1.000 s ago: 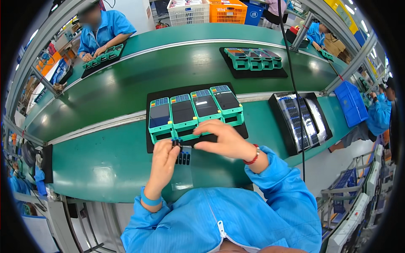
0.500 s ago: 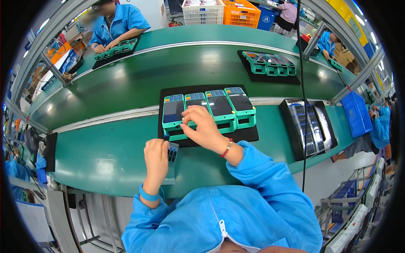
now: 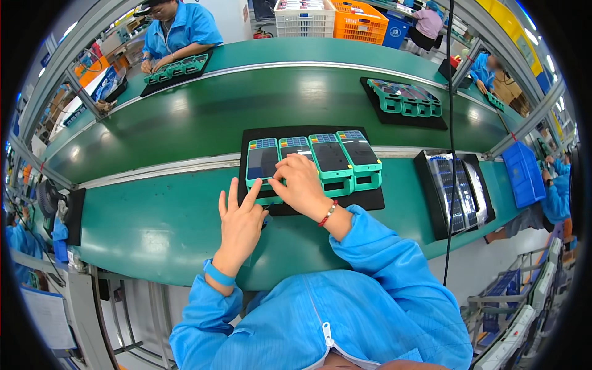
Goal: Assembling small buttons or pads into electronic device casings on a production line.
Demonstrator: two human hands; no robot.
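Note:
Several handheld payment terminals, with coloured keypads, dark screens and green frames, stand in a row on a black mat. My right hand is closed, thumb and fingertips pinched together over the lower edge of the leftmost terminals. Anything between those fingertips is hidden or too small to name. My left hand lies just left of it with fingers spread, the index fingertip at the leftmost terminal's lower edge. A small dark bit shows beside the left thumb; what lies under this palm is hidden.
To the right, a black tray holds rows of dark parts under shiny film, with a blue bin beyond. A black cable hangs in front. Another mat with green-framed terminals sits farther back. Co-workers in blue sit across the bench.
My left hand has moved up and right towards the leftmost terminal, its fingers spreading. The clear strip with black pieces beside it is now mostly covered. My right hand remains over the terminals.

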